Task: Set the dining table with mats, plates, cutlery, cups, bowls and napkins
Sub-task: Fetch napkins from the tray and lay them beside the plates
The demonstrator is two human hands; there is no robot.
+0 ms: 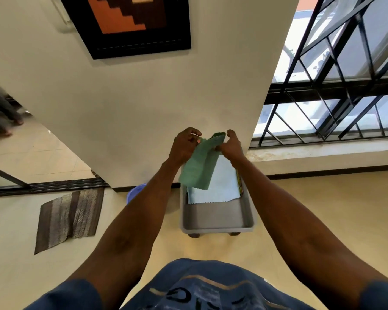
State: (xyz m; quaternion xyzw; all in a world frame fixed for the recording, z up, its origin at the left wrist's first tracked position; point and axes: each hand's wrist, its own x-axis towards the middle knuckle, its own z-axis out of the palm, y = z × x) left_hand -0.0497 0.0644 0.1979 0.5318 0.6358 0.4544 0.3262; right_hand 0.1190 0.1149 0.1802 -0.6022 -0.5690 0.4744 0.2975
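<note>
A green cloth napkin (198, 167) hangs from both my hands above a grey tray (213, 229) that stands against the wall. My left hand (184, 144) pinches its upper left edge. My right hand (230, 145) grips the upper right corner. Under the green napkin a pale blue napkin (222, 186) lies flat in the far half of the tray. A patterned cloth edge (239, 182) shows along the tray's right wall. The near half of the tray holds nothing.
A cream wall pillar (143, 108) rises right behind the tray. A purple basin (136, 192) sits on the floor to its left, a striped brown mat (70, 217) further left. A barred window (334, 86) is at the right. Another person's legs (0, 108) are far left.
</note>
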